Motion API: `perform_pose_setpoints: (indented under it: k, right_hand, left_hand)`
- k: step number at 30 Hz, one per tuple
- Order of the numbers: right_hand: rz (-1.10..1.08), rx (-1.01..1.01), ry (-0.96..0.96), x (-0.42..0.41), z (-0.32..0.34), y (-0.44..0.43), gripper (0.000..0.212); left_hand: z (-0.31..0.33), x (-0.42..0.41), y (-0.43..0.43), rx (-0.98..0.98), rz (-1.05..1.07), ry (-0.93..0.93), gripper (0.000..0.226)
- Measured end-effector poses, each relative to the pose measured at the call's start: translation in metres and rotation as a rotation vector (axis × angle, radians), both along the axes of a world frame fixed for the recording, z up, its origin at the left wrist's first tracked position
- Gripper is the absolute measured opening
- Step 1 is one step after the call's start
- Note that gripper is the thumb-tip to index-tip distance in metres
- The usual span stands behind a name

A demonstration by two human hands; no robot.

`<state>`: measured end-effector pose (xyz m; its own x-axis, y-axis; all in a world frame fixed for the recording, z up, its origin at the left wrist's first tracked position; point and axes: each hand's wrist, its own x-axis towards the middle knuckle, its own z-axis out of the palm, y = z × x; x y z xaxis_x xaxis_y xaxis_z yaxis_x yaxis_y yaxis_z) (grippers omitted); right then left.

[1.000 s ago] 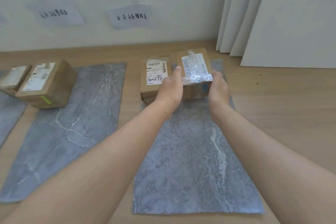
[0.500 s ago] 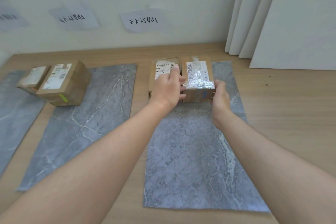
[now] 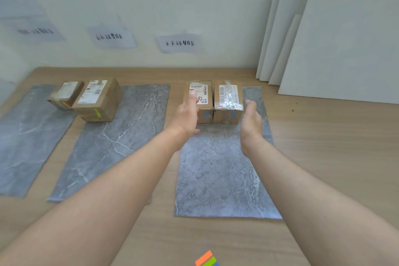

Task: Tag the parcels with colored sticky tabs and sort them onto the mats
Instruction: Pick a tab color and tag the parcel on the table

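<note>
Two cardboard parcels stand side by side at the far end of the right grey mat (image 3: 218,170). The right parcel (image 3: 227,106) has a shiny taped label and a blue tab on its front. The left parcel (image 3: 199,101) also shows a blue tab. My left hand (image 3: 186,115) hovers open in front of the left parcel, holding nothing. My right hand (image 3: 250,121) is open just right of the right parcel, apart from it. A parcel with a green tab (image 3: 98,99) stands at the far end of the middle mat (image 3: 116,138). Beside it is a parcel with an orange tab (image 3: 64,95).
Sticky tabs (image 3: 206,259) in orange, green and blue lie at the near table edge. Three paper signs hang on the wall, one (image 3: 179,43) above the right mat. White boards (image 3: 336,34) lean at the back right. A third mat (image 3: 23,134) lies at far left.
Both hands have let go of the right parcel, which now rests on the mat beside the other one. The hands have drawn back a little and opened.
</note>
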<state>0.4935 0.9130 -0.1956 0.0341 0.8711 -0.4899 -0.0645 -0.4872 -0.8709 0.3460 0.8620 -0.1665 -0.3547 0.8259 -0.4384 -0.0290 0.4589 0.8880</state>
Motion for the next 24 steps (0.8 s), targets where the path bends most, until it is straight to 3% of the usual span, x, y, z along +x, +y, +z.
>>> perform_pose_setpoints:
  k: [8,13,18,24]
  right_hand:
    - [0.069,0.124,-0.026,0.002,0.099,-0.093,0.052]
    - [0.066,0.187,0.000,0.002,0.147,-0.171,0.027]
    - [0.039,0.255,-0.003,0.008,0.182,-0.244,0.042]
    - [0.067,0.269,-0.019,0.008,0.218,-0.320,0.041]
  left_hand:
    - [0.083,-0.004,-0.101,0.044,-0.086,0.026,0.071]
    - [0.119,-0.007,-0.166,0.063,-0.142,0.059,0.072]
    - [0.147,0.003,-0.225,0.115,-0.185,0.062,0.069]
    - [0.181,0.005,-0.304,0.145,-0.184,0.087,0.071]
